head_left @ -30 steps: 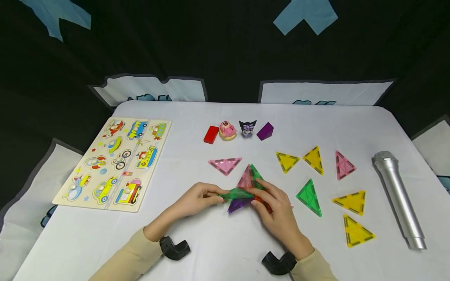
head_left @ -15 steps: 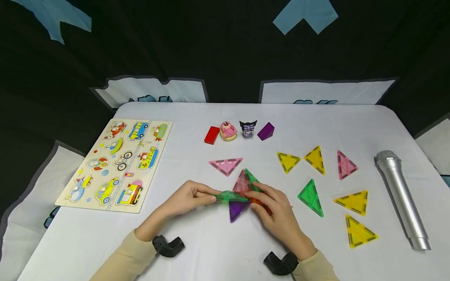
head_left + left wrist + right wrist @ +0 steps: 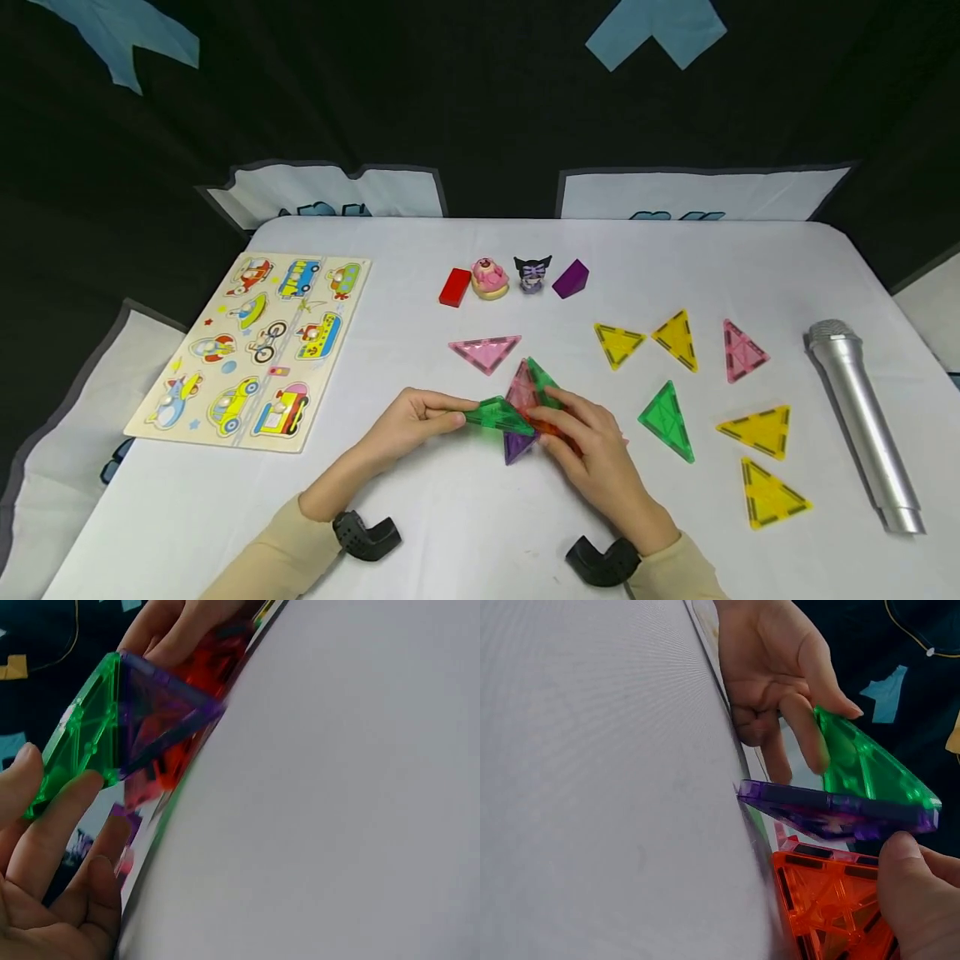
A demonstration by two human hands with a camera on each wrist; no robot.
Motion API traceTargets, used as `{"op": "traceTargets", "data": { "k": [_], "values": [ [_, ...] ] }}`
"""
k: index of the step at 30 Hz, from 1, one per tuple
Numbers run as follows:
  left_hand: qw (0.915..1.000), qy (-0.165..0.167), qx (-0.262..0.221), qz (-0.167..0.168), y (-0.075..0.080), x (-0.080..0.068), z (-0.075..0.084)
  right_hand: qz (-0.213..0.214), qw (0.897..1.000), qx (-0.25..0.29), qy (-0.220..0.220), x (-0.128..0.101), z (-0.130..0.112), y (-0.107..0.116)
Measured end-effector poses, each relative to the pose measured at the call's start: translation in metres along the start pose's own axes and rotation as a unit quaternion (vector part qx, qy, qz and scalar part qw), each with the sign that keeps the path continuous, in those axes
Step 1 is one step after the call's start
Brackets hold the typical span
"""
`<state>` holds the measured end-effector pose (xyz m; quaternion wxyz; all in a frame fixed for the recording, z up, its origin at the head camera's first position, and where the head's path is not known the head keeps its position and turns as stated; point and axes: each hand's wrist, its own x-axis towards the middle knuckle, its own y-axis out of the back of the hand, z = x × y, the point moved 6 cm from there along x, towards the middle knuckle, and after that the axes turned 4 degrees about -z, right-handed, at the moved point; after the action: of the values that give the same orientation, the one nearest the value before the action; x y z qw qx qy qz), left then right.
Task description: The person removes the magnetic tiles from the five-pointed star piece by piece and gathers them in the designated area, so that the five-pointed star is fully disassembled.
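White tabletop (image 3: pixel 442 525) spreads before you; above it, your left hand (image 3: pixel 416 425) pinches a green tile (image 3: pixel 497 414) that meets a purple tile (image 3: pixel 157 716) edge to edge; your right hand (image 3: pixel 596 454) grips an orange tile (image 3: pixel 832 896) just beside; a microphone (image 3: pixel 870 425) lies right, a puzzle board (image 3: pixel 255 369) left.

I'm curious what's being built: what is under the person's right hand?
An orange tile shows partly under the right hand. In the head view, the hand hides much of it, plus anything else beneath.
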<state>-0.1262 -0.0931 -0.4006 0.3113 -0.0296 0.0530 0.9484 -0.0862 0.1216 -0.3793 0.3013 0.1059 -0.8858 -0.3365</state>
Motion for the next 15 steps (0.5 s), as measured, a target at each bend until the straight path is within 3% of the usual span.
{"op": "traceTargets", "data": {
  "k": [5,11,15],
  "values": [
    [0.9998,-0.014,0.009,0.006,-0.0125,0.0029,0.0019,-0.014,1.000,-0.001,-0.001,-0.0011,-0.0001,0.0003],
    [0.9985,-0.016,0.030,0.043,-0.0103,0.0017,0.0024,-0.036,0.999,0.010,-0.011,-0.0018,0.0010,-0.0016],
    [0.9979,-0.037,0.034,0.041,-0.0120,0.0008,0.0036,-0.042,0.999,0.011,-0.026,-0.0022,0.0025,-0.0009]
  ]
}}
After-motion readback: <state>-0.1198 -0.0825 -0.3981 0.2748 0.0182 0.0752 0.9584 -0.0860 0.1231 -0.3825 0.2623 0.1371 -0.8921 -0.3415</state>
